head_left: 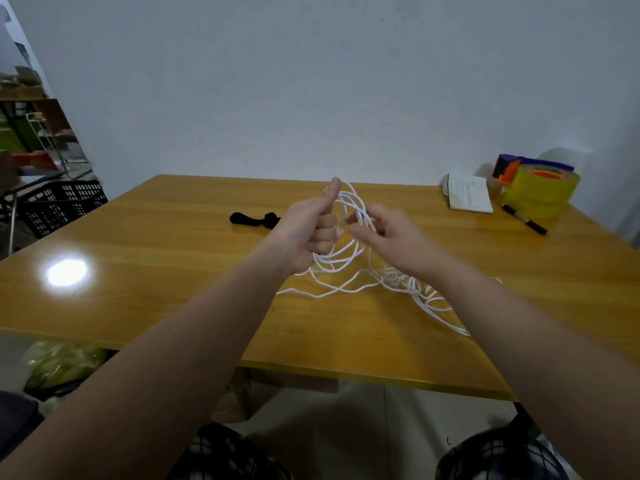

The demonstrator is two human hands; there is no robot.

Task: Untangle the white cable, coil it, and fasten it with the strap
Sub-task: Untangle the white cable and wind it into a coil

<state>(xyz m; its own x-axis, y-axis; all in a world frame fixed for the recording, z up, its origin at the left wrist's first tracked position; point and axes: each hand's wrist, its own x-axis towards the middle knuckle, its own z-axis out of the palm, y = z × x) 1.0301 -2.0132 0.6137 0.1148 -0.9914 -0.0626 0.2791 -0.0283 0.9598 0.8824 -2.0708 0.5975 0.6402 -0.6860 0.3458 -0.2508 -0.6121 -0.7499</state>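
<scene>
Several loops of the white cable (349, 252) hang from my left hand (310, 230), which is closed in a fist around them with the thumb up, above the middle of the wooden table (138, 271). My right hand (388, 237) pinches a strand at the right side of the loops. The rest of the cable lies in a loose tangle on the table under my right wrist and trails toward the near right edge. The black strap (251, 220) lies on the table just left of my left hand, partly hidden behind it.
At the back right of the table are a white notepad (469, 194), a black marker (524, 220) and yellow tape rolls with a dispenser (538, 190). A black crate (59, 206) stands off the table's left side. A wall runs behind the table.
</scene>
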